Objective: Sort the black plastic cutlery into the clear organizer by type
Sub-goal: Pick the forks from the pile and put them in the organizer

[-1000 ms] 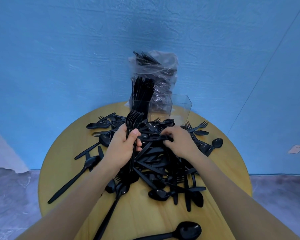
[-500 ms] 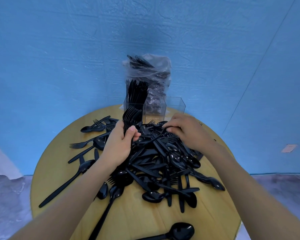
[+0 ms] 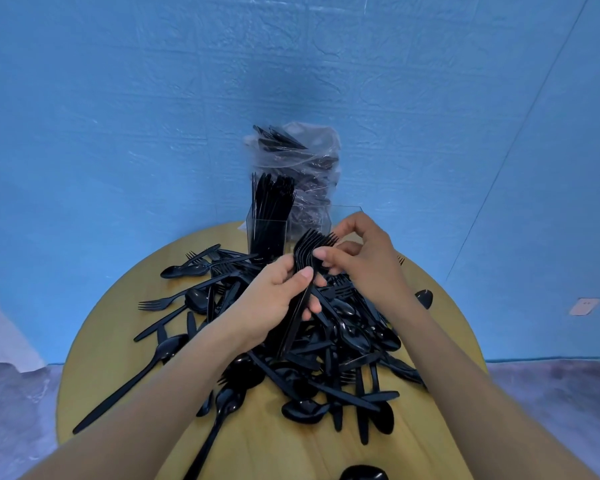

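A heap of black plastic cutlery (image 3: 329, 344) covers the middle of the round wooden table (image 3: 278, 441). My left hand (image 3: 274, 303) grips a stacked bundle of black forks (image 3: 309, 251), tines up, above the heap. My right hand (image 3: 364, 258) pinches the head end of that bundle from the right, fingers curled at the tines. Behind the hands stands the clear organizer (image 3: 267, 230); its left compartment holds several upright black pieces (image 3: 272, 195), and the right compartments are partly hidden by my right hand.
A clear plastic bag (image 3: 302, 161) with more black cutlery stands behind the organizer against the blue wall. Loose spoons (image 3: 184, 270) and forks (image 3: 156, 304) lie on the table's left side. A spoon bowl (image 3: 362, 474) lies at the near edge.
My right hand has left the heap and come up to the fork bundle, now pinching its tines. My left hand has kept its hold on the bundle and raised it slightly.
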